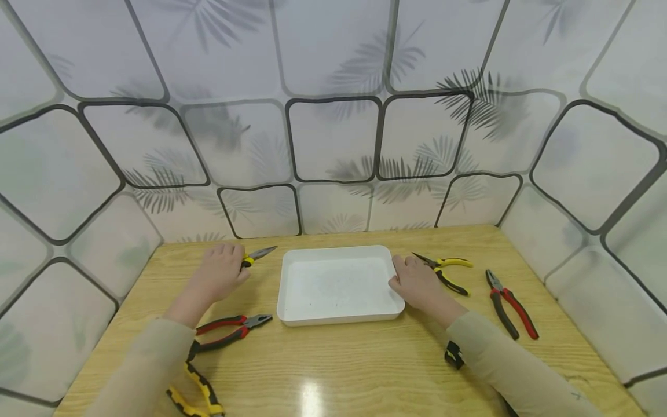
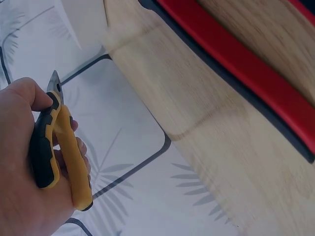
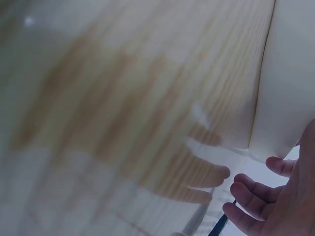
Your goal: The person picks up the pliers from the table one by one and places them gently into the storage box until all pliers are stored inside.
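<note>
My left hand (image 1: 221,272) grips needle-nose pliers (image 2: 76,157) with yellow and black handles, thumb along one handle and fingers round the other. Their pointed metal jaws face right, left of a shallow white tray (image 1: 339,318) in the head view. At the tray's right side is my right hand (image 1: 419,284), thumb over the rim and fingers down the outer wall. In the right wrist view those fingers (image 3: 253,199) curl beside the lower corner of the tray. Dark specks lie on the tray's floor.
Right of the tray lie yellow-and-black needle-nose pliers (image 1: 450,263) and red-and-black pliers (image 1: 513,307). On the left are another red-and-black pair (image 1: 229,333) and a yellow-and-black handled tool (image 1: 200,391), partly under the left forearm. Patterned panels (image 1: 333,139) enclose the wooden table (image 1: 339,370).
</note>
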Available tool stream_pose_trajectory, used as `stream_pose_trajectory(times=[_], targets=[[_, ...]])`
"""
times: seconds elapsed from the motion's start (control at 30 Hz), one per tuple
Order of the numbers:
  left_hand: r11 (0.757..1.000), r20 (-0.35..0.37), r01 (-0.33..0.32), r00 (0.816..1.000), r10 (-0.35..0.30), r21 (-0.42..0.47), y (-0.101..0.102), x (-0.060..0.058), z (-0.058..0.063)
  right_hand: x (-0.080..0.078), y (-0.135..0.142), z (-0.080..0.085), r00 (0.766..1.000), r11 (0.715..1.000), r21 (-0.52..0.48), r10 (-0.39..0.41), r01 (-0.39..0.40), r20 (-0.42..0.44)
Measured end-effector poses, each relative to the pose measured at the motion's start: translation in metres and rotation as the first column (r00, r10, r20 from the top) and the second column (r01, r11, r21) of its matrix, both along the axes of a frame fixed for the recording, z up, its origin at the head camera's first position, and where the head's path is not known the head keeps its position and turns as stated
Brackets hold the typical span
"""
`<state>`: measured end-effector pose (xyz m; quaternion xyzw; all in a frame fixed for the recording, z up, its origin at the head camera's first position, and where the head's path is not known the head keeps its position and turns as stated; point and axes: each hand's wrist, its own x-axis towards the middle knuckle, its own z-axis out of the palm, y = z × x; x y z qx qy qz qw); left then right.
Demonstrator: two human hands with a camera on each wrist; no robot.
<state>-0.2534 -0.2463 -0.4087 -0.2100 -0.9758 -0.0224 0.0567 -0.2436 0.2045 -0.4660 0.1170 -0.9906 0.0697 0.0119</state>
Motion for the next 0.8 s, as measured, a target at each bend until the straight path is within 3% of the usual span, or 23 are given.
stream_pose_trajectory(times=[0.8], targets=[[0.996,0.004,0.086,0.996,-0.087,0.016,0.040,-0.001,-0.007,-0.003,0.002,-0.003,1.000,1.000,0.015,-0.003,0.003,-0.006]])
